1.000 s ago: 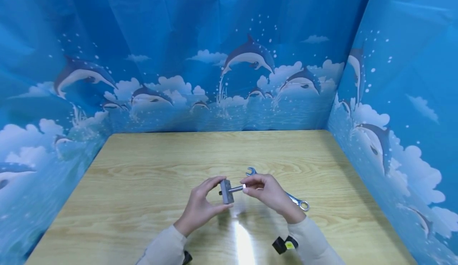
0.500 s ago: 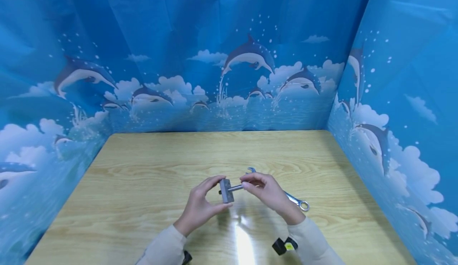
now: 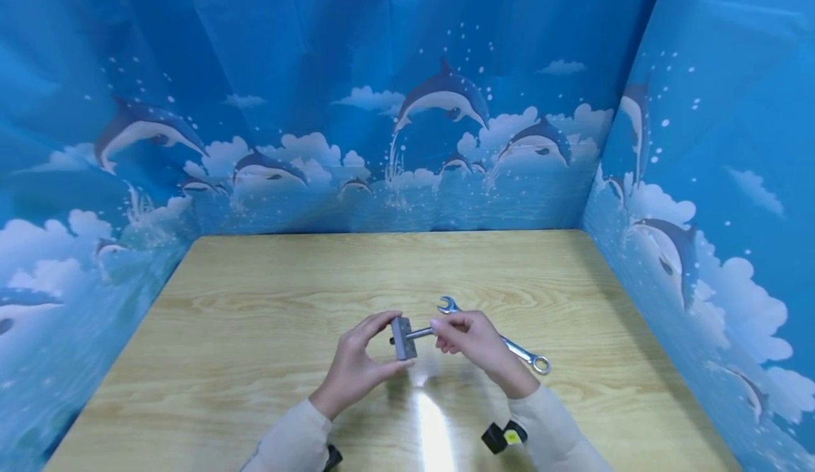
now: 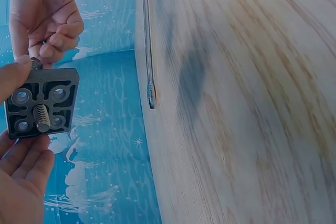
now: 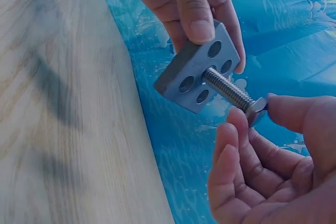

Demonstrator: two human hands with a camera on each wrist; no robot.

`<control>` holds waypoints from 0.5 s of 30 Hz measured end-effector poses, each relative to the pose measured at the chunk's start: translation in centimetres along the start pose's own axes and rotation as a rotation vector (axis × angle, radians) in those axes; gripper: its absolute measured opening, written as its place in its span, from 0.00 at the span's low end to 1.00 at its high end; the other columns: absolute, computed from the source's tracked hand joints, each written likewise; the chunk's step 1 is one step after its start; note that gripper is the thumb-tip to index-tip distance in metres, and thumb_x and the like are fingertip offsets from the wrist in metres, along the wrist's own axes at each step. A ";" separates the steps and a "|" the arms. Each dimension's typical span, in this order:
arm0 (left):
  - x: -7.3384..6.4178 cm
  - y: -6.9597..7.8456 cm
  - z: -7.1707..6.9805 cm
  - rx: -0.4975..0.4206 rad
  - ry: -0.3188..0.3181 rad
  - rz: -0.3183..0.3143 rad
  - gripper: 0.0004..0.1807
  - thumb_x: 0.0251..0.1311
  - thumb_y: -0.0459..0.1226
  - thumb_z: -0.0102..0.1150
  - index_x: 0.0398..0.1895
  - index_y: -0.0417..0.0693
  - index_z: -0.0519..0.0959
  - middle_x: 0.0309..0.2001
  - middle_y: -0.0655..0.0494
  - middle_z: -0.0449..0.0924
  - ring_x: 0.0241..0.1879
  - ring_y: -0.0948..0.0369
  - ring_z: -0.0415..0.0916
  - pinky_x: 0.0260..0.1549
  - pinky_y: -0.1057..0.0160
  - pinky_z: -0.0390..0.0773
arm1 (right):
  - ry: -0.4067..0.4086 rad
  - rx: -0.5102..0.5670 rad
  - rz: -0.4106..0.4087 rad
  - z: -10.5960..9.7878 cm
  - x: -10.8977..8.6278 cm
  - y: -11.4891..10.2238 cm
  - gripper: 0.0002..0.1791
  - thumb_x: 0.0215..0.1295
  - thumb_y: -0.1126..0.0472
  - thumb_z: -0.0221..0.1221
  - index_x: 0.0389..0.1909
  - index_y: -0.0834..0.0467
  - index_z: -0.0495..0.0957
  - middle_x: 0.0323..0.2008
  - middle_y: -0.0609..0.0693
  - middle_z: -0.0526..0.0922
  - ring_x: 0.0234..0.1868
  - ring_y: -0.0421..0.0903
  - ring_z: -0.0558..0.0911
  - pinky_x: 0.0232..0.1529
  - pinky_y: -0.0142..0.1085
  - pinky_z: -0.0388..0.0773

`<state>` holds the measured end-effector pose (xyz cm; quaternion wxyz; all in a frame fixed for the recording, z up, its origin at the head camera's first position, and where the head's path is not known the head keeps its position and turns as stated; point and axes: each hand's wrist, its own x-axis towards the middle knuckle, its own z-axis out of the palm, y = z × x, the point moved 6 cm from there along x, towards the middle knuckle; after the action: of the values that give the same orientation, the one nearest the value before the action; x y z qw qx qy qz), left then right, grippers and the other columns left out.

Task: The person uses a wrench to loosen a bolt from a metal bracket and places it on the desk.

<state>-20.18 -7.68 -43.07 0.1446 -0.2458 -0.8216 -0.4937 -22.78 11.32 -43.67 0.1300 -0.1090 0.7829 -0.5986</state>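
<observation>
My left hand [image 3: 359, 367] grips a grey square block [image 5: 197, 65] by its opposite edges, thumb on one side and fingers on the other. Several round holes surround the block's centre. A threaded metal bolt [image 5: 228, 88] runs through the middle, and its tip pokes out of the ribbed far face in the left wrist view. At the other end, my right hand [image 3: 474, 341] pinches the hex head [image 5: 256, 110] between thumb and index finger, the remaining fingers curled below. A long length of thread shows between block and head. Both pieces are held above the table.
A combination wrench [image 3: 525, 354] lies on the wood-grain table [image 3: 286, 274], partly behind my right hand. Its open end points away and its ring end sits to the right. A blue dolphin-print curtain [image 3: 318, 104] stands behind the table and along the sides.
My right fingers have rolled around the bolt head, the fingertips now curled lower. More of the wrench's open end shows. The left hand and block stay almost still.
</observation>
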 end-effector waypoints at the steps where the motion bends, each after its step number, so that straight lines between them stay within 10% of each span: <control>1: 0.0 0.0 0.0 0.000 0.000 0.000 0.43 0.34 0.35 0.80 0.60 0.55 0.73 0.57 0.54 0.77 0.57 0.58 0.75 0.58 0.59 0.76 | -0.003 -0.008 -0.004 0.0 0.0 0.0 0.18 0.66 0.55 0.59 0.42 0.68 0.80 0.30 0.54 0.83 0.30 0.44 0.80 0.35 0.37 0.85; 15: -0.1 0.0 -0.3 0.005 -0.005 0.000 0.42 0.35 0.38 0.80 0.60 0.53 0.73 0.57 0.56 0.77 0.57 0.59 0.75 0.59 0.59 0.76 | -0.004 -0.039 -0.062 -0.1 -0.2 -0.7 0.15 0.59 0.68 0.63 0.48 0.61 0.80 0.46 0.57 0.82 0.44 0.48 0.80 0.48 0.29 0.81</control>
<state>-20.10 -7.96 -42.93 0.1433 -0.2466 -0.8232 -0.4909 -22.59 11.29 -43.00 0.1109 -0.1368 0.7903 -0.5869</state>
